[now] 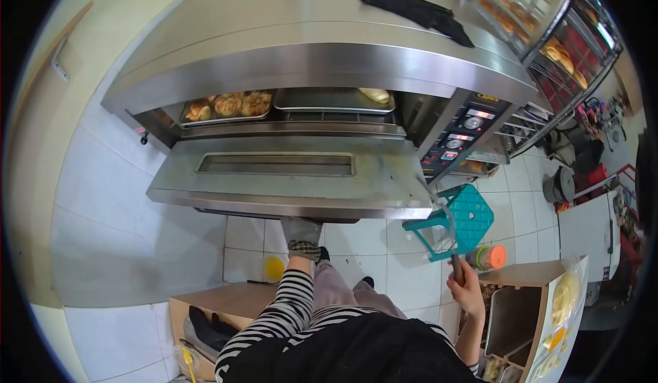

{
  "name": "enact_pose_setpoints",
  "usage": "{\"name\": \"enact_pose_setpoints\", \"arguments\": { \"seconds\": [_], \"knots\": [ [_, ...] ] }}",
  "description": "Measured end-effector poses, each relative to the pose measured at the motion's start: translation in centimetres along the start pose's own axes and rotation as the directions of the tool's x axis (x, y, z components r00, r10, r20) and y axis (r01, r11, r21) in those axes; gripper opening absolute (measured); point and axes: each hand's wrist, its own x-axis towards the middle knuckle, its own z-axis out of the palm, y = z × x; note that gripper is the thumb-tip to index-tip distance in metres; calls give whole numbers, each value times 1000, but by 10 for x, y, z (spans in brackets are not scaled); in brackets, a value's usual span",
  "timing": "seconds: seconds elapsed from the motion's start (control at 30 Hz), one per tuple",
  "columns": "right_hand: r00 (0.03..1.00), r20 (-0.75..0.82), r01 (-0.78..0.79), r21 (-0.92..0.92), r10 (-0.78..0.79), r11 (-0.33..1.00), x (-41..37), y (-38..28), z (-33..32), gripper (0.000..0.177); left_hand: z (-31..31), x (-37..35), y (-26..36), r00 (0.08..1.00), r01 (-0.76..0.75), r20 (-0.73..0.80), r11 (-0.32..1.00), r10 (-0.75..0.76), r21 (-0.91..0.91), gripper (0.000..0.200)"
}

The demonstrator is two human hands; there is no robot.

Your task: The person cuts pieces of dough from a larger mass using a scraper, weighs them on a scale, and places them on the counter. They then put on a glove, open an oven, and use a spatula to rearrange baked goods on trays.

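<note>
My left hand (301, 232), in a grey oven mitt with a checked cuff, is closed at the dark handle (236, 213) under the front edge of the lowered oven door (288, 194). That edge hides its fingertips. My right hand (468, 290) is wrapped round the dark grip of a long, thin metal tool (449, 222); its shaft points up toward the door's right corner, and I cannot make out its tip. Inside the oven, browned buns sit on the left tray (226, 119). One pale piece of dough (374, 95) is at the right end of the second tray (322, 100).
A green stool (473, 215) stands right of the door, near an orange-lidded jar (492, 257). The control panel (458, 139) is on the oven's right. Black cloth (415, 11) lies on top. A wooden cabinet (541, 301) is at right; bread fills a rack (558, 54) behind.
</note>
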Motion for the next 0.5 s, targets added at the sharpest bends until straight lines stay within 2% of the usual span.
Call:
{"name": "enact_pose_setpoints", "arguments": {
  "seconds": [0.03,0.07,0.1,0.17,0.2,0.27,0.33,0.4,0.47,0.5],
  "knots": [
    [991,48,126,-93,-122,988,18,-5,8,32,-8,0,15,922,337,137,575,-362,-746,27],
    [964,108,257,-178,-241,950,36,-15,15,41,-14,4,21,765,350,475,-339,-434,-873,36],
    [962,123,265,-183,-245,947,53,-32,26,41,-13,11,27,716,330,553,-491,-426,-806,36],
    [898,242,431,-319,-367,844,85,-71,61,44,-7,20,23,780,438,467,-169,-416,-883,36],
    [890,264,443,-319,-371,838,100,-86,80,44,-4,24,20,803,455,433,-48,-410,-889,36],
    [770,316,637,-316,-555,703,135,-112,119,43,-7,27,11,807,489,433,42,-400,-871,35],
    [773,456,607,-328,-441,724,171,-136,158,44,-16,25,1,812,512,431,126,-395,-849,35],
    [686,498,694,-229,-530,683,207,-152,212,44,-28,19,-11,821,535,423,257,-383,-805,34],
    [704,527,645,-193,-477,739,230,-182,262,44,-46,9,-26,836,538,397,422,-378,-730,34],
    [667,506,696,-163,-547,699,251,-182,289,44,-53,5,-34,844,532,382,499,-375,-684,34]
  ]
}}
